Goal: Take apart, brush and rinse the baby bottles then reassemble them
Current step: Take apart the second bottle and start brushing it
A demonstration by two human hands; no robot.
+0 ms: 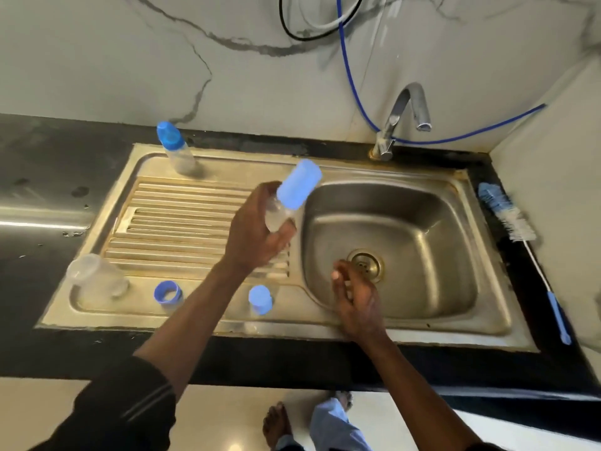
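Take-apart step. Left grip [257, 232] wrapped round capped bottle [275, 216], tilted above drainboard [182, 216] edge beside basin [422, 222]. Right grip [354, 297] loose, empty, over basin. Next, likely: right pulls blue cap [299, 185] off.

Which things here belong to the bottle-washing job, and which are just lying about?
Job: held bottle in left hand, capped bottle, empty bottle body, blue ring, blue cap, brush, tap, sink.
Lying about: blue hose, black cable on the wall.
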